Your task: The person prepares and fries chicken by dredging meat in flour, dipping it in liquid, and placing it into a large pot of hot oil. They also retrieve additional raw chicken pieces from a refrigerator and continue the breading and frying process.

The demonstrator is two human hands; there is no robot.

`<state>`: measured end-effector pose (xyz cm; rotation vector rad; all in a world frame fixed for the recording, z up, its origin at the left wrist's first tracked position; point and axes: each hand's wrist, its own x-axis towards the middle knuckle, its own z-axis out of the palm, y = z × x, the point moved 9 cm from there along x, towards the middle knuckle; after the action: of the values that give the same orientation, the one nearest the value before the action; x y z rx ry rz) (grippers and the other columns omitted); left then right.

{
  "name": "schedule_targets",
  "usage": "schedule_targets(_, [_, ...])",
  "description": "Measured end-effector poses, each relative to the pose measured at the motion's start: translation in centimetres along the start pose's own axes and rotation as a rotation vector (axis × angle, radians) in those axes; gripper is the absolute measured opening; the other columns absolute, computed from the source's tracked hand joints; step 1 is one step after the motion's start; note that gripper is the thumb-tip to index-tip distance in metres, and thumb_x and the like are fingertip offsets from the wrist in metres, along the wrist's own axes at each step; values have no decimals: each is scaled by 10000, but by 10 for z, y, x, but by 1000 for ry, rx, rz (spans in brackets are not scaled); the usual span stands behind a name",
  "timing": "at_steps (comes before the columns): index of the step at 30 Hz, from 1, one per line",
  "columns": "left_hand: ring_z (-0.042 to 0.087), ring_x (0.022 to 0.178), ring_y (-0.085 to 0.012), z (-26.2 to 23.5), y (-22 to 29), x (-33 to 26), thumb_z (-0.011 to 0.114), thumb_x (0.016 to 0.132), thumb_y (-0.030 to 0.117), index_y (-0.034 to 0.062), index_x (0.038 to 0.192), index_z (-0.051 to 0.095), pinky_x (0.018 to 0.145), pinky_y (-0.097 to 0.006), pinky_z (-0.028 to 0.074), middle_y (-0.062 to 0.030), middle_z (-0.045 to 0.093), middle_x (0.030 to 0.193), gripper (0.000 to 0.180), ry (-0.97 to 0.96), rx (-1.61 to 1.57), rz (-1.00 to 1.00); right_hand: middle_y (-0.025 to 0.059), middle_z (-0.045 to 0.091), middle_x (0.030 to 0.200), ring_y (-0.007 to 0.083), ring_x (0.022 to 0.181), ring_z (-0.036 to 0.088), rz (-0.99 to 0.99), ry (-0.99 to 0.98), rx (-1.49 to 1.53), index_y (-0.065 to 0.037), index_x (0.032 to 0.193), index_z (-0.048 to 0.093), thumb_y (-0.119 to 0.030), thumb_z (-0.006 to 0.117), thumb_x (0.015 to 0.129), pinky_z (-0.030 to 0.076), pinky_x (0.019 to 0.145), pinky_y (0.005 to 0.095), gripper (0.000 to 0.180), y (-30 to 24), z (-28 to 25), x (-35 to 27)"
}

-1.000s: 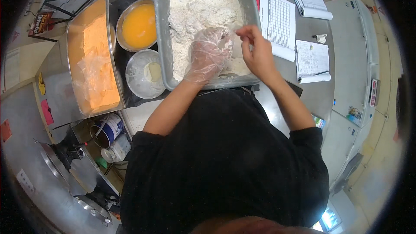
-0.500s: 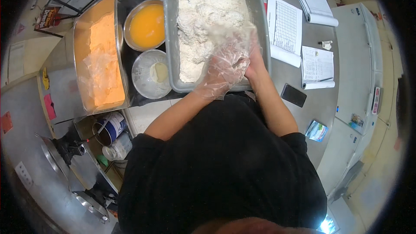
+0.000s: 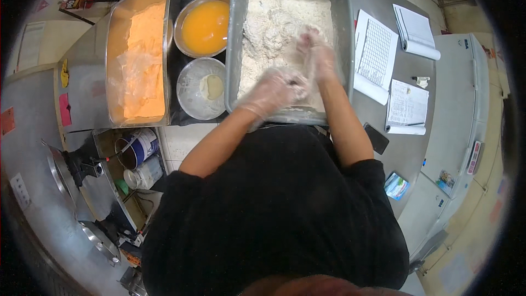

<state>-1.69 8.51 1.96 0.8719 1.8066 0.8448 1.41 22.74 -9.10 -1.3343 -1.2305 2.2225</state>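
Observation:
A grey plastic tub (image 3: 234, 49) holds a wide bed of white flour (image 3: 268, 13) with loose lumps. Both hands, in thin clear plastic gloves, are over the tub's near half. My left hand (image 3: 276, 92) is low by the near rim, its flour-dusted fingers curled inward; what they hold, if anything, cannot be made out. Just right of it, my right hand (image 3: 319, 57) is turned edge-on above the flour, fingers stretched away from me and slightly blurred.
Left of the tub stand a steel bowl of orange-yellow liquid (image 3: 205, 26), a bowl with pale residue (image 3: 189, 90) and a long steel pan (image 3: 167, 85) of orange crumbs with a plastic bag. At right lie notepads (image 3: 378, 49), a phone (image 3: 377, 138) and a blue packet (image 3: 397, 185).
My hands were close together over the flour; now they have drawn apart, the left lower by the near rim and the right stretched out. The whole view has shifted a little.

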Motion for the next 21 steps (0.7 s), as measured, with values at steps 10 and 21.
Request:
schedule_targets(10, [481, 1330, -412, -68, -83, 47, 640, 834, 120, -70, 1476, 343, 1103, -409, 397, -326, 475, 1417, 732, 565, 501, -160, 192, 617, 963, 311, 912, 629, -1163, -442, -1743, -21, 1060, 621, -142, 493, 962, 513, 870, 418, 201, -13, 112, -30])
schedule_targets(21, [487, 1286, -448, -96, -94, 81, 658, 819, 116, 67, 1505, 385, 1110, -435, 387, -308, 512, 1353, 740, 765, 99, -86, 190, 663, 1119, 280, 1038, 644, -332, -231, -1063, -49, 1199, 629, -237, 660, 895, 513, 907, 374, 359, -66, 50, 55])
